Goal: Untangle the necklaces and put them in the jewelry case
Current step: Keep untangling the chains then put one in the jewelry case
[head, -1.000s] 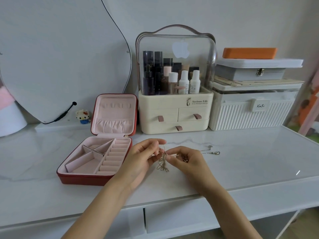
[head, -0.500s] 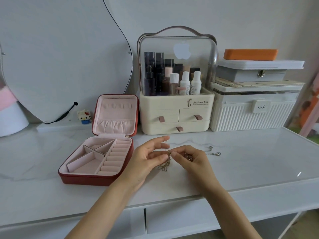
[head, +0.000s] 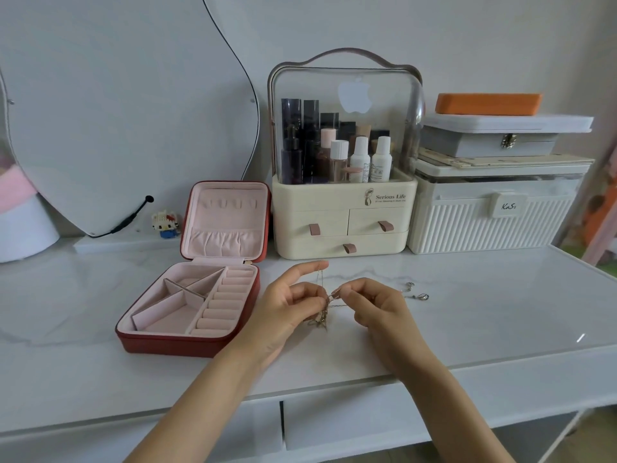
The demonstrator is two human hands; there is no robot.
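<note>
A small knot of thin gold necklaces (head: 323, 316) hangs between my two hands just above the white marble table. My left hand (head: 289, 299) pinches the tangle from the left, with its index finger stretched out and a strand running up to it. My right hand (head: 374, 304) pinches the chains from the right with curled fingers. Silver pendants (head: 417, 291) on a thin chain lie on the table to the right of my right hand. The red jewelry case (head: 173, 344) stands open at the left, its pink compartments bare.
A cream cosmetics organizer (head: 344, 225) with bottles stands behind my hands. A white ribbed storage box (head: 494, 222) with stacked boxes is at the back right. A curved mirror (head: 127, 105) and a small toy figure (head: 165, 222) are at the back left.
My hands have drawn slightly apart and the knot hangs lower between them. My left index finger is stretched out farther, with a strand up to it.
</note>
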